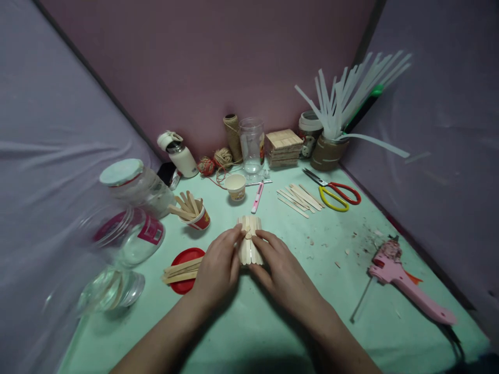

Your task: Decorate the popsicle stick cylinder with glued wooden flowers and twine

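Between my hands stands a small piece built of wooden craft sticks [250, 251], its sticks set side by side round a curved form. A small rounded bit of wood [248, 232] sits on its front. My left hand [220, 258] is closed on its left side, fingertips near that bit. From the right, my right hand [278, 258] grips it, with the thumb low and the fingers on the front. Beside my left hand, a red lid [188, 256] carries several craft sticks [183, 272].
A pink glue gun [405, 285] lies at the right. Red-and-yellow scissors [335, 193], loose sticks [299, 199] and a pink cutter [258, 197] lie farther back. A cup of sticks [199, 221] and clear jars [136, 234] stand left. White glue sticks [339, 98] fan out of a brown pot [329, 155].
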Demonstrator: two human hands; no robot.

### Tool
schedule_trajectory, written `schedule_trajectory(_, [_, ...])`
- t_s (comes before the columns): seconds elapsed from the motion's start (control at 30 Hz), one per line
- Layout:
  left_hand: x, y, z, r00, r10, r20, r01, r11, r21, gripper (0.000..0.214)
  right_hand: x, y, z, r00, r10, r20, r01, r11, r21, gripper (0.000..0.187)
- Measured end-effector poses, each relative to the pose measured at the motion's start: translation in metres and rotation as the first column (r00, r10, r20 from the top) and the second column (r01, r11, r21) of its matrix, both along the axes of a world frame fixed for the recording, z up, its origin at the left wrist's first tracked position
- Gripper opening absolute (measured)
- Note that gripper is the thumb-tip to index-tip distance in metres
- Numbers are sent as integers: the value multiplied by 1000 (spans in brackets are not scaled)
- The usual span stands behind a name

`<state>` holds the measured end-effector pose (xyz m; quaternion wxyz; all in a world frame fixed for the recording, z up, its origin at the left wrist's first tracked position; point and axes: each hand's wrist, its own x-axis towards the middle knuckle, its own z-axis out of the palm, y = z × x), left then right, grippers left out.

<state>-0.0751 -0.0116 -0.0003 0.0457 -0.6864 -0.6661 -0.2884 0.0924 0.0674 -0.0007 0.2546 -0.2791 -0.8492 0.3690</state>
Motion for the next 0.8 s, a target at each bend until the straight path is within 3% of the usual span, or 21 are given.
schedule_trajectory(0.13, [2, -4, -5, 992, 88, 90, -91, 995, 31, 57, 0, 0, 2, 1000, -2, -6, 2, 1000, -13, 50])
schedule_trajectory(0.37, [5, -5, -12, 998, 38, 42, -38, 999, 10, 61, 0, 0, 2, 1000, 3, 16, -3, 1000, -24, 51])
schedule_trajectory(0.8, [5, -1, -4, 1000, 3, 10, -3, 1000, -18, 49, 0, -1, 1, 1000, -4, -23, 4, 1000, 6, 50])
